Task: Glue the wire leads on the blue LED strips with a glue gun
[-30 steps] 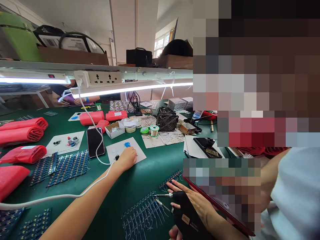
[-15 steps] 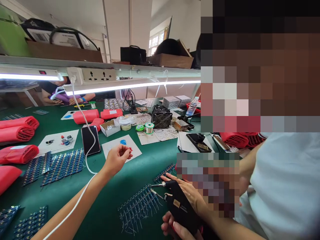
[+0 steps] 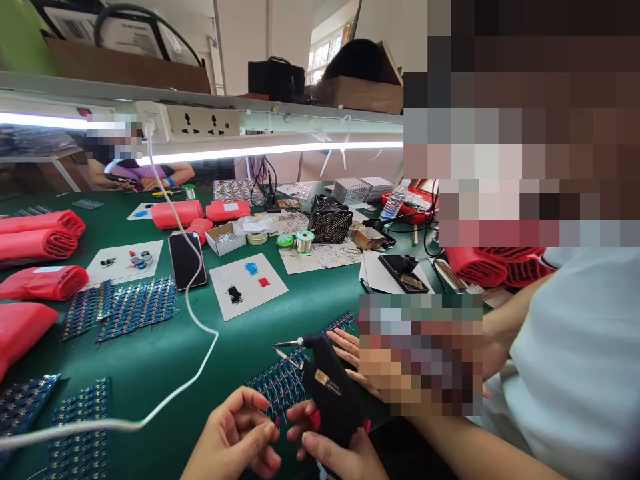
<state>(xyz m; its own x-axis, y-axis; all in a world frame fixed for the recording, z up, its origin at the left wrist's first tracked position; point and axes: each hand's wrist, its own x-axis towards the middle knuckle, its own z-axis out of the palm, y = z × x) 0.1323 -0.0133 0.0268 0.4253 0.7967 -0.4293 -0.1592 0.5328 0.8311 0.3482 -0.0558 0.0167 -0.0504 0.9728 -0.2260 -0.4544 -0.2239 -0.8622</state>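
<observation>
Down at the lower centre of the head view, a black soldering iron [image 3: 330, 393] is gripped firmly: the right hand [image 3: 325, 450] is closed around the bottom of its body, and the metal tip is aimed up and left, just above a strip of wired circuit boards [image 3: 280, 387]. The left hand [image 3: 230, 433] is held just beside it at the bottom edge, fingers curled inward, almost pinched; whether anything is held there cannot be told. A further hand [image 3: 347, 350] is spread right beside the iron, its wrist lost behind a blur. Up the green mat [image 3: 150, 360], a white card [image 3: 247, 287] with blue, red and black patches is lying beside a phone [image 3: 185, 260]. Rolled red bags [image 3: 43, 243] are piled at the left, a solder spool [image 3: 304, 241] and a cooling fan [image 3: 330, 223] sit upper centre, and another person [image 3: 140, 173] is seated at the upper left.
</observation>
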